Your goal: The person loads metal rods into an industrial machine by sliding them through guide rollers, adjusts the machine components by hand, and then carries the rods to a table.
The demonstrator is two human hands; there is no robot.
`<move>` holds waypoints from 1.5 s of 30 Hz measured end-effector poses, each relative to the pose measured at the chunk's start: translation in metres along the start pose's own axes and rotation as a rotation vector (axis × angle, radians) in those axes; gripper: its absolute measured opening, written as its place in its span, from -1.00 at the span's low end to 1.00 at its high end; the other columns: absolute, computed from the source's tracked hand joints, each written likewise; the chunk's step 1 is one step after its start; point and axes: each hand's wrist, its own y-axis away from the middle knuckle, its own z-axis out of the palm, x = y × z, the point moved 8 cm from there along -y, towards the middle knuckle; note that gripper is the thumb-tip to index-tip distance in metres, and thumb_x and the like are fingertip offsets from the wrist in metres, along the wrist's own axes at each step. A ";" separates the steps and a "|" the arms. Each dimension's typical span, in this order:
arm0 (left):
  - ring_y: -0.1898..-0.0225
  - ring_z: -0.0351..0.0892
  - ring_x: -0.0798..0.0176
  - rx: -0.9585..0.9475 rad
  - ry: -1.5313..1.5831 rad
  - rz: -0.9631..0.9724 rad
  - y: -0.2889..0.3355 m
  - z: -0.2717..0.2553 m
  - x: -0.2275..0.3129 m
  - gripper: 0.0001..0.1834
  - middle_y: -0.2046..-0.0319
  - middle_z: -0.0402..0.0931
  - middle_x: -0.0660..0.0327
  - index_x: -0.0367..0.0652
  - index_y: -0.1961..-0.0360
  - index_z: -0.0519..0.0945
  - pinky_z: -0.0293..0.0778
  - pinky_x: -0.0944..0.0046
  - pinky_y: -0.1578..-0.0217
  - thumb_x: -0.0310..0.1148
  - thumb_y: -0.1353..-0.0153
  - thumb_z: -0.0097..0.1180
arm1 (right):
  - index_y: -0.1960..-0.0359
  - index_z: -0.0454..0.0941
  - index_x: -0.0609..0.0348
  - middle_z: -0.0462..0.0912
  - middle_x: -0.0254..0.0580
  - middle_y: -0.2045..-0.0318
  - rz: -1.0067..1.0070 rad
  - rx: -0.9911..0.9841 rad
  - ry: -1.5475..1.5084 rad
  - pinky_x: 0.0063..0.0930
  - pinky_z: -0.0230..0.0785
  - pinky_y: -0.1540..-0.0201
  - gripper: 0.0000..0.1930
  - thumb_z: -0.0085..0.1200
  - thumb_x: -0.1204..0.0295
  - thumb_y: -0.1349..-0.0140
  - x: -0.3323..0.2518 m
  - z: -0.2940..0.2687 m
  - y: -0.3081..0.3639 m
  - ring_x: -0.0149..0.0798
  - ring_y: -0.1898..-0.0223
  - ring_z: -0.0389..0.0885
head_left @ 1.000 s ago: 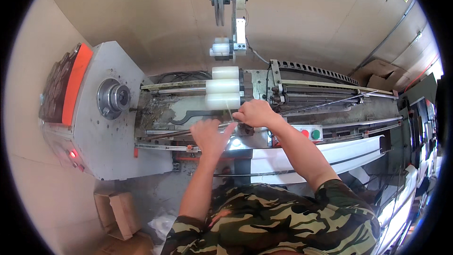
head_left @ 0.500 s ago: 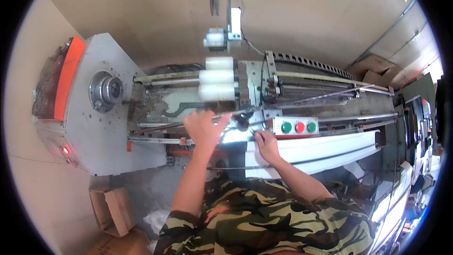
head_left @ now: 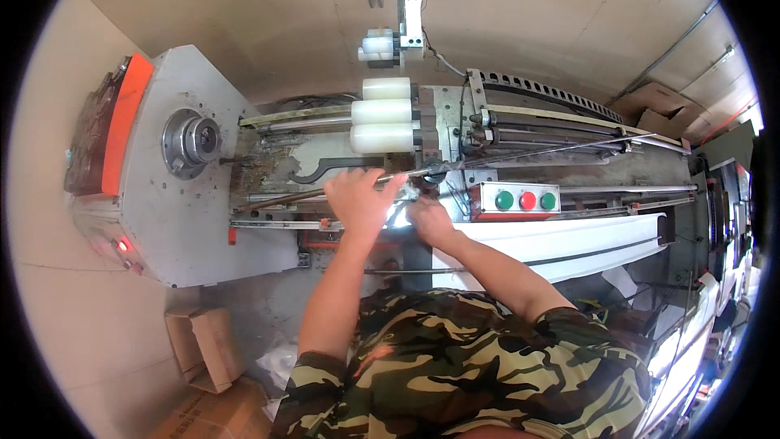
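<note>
My left hand (head_left: pixel 357 202) is closed around a long metal rod (head_left: pixel 292 197) that slants over the machine bed. The rod runs through a dark fitting (head_left: pixel 441 168) at the middle and rises toward the far right. Just right of it, my right hand (head_left: pixel 431 221) is closed below the fitting, its fingertips beside a bright, glaring spot; what they hold is hidden. Behind my left hand lies a dark hook-shaped spanner (head_left: pixel 341 164) on the bed. Several white rollers (head_left: pixel 382 111) stand in a row beyond it.
A grey machine housing with a round chuck (head_left: pixel 199 142) stands at the left. A control box (head_left: pixel 516 201) with green and red buttons sits right of my hands. A white channel-shaped tray (head_left: pixel 561 245) runs along the front. Cardboard boxes (head_left: pixel 213 345) lie on the floor, lower left.
My right hand has moved left and slightly up, closer to my left hand. The left hand stays on the rod. The whole view has shifted a little.
</note>
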 end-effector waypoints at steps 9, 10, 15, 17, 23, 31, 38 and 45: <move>0.28 0.70 -0.03 -0.576 0.136 -0.104 -0.022 0.026 0.007 -0.60 0.42 0.72 0.17 0.03 0.24 0.80 0.52 0.01 0.21 0.12 -0.18 0.28 | 0.32 0.60 0.12 0.73 -0.22 0.35 0.694 0.040 -1.038 -0.50 0.49 0.23 -0.82 0.40 0.47 -0.13 0.010 -0.022 0.028 -0.38 0.33 0.68; 0.28 0.72 -0.03 -0.672 0.171 -0.114 -0.026 0.021 0.009 -0.64 0.38 0.75 0.19 0.07 0.17 0.79 0.58 0.05 0.25 0.07 -0.21 0.26 | 0.31 0.57 0.17 0.70 -0.26 0.33 0.714 0.113 -1.247 -0.51 0.47 0.25 -0.78 0.42 0.51 -0.12 0.009 -0.023 0.028 -0.43 0.32 0.64; 0.29 0.74 0.04 -0.809 0.196 0.002 -0.021 -0.002 0.028 -0.52 0.38 0.75 0.14 -0.01 -0.08 0.70 0.55 0.08 0.24 0.01 -0.22 0.27 | 0.15 0.49 0.19 0.68 -0.22 0.33 0.842 0.178 -1.405 -0.52 0.47 0.17 -0.66 0.41 0.60 -0.11 -0.008 -0.054 0.025 -0.39 0.27 0.65; 0.29 0.74 0.06 -0.846 0.223 0.037 -0.016 -0.008 0.037 -0.43 0.39 0.75 0.12 -0.06 -0.18 0.63 0.55 0.10 0.25 0.00 -0.23 0.28 | 0.09 0.48 0.22 0.68 -0.18 0.30 0.788 0.211 -1.429 -0.49 0.49 0.11 -0.62 0.39 0.62 -0.12 -0.019 -0.070 0.021 -0.36 0.22 0.66; 0.50 0.68 0.16 -0.905 0.262 0.106 -0.005 -0.008 0.042 -0.52 0.53 0.69 0.18 -0.08 -0.14 0.67 0.53 0.18 0.34 -0.07 -0.27 0.25 | -0.11 0.34 0.31 0.70 -0.05 0.15 0.666 0.257 -1.402 -0.46 0.51 -0.01 -0.47 0.36 0.65 -0.16 -0.024 -0.068 0.039 -0.36 0.13 0.67; 0.35 0.72 0.06 -0.717 0.197 0.304 -0.006 -0.025 0.062 -0.72 0.33 0.75 0.18 -0.04 0.20 0.78 0.57 0.10 0.31 -0.13 -0.14 0.37 | -0.34 0.26 0.35 0.69 -0.21 0.18 0.531 0.078 -1.469 -0.51 0.49 0.02 -0.31 0.34 0.60 -0.20 -0.045 -0.087 0.066 -0.44 0.13 0.63; 0.35 0.65 -0.08 -0.828 -0.054 0.468 0.007 -0.007 0.077 -0.67 0.41 0.63 0.13 -0.17 0.43 0.67 0.52 -0.02 0.30 -0.10 -0.06 0.39 | 0.01 0.62 0.22 0.62 -0.36 0.38 0.570 0.061 -1.350 -0.59 0.28 0.30 -0.65 0.10 0.17 -0.45 -0.053 -0.104 0.056 -0.52 0.37 0.44; 0.45 0.69 0.18 -1.298 0.347 0.248 0.017 0.014 0.057 -0.64 0.41 0.64 0.12 -0.28 0.35 0.64 0.53 0.15 0.43 -0.13 -0.26 0.29 | 0.37 0.63 0.15 0.62 -0.35 0.46 0.645 0.118 -1.362 -0.56 0.22 0.37 -0.61 0.09 0.08 -0.44 -0.049 -0.101 0.060 -0.50 0.44 0.40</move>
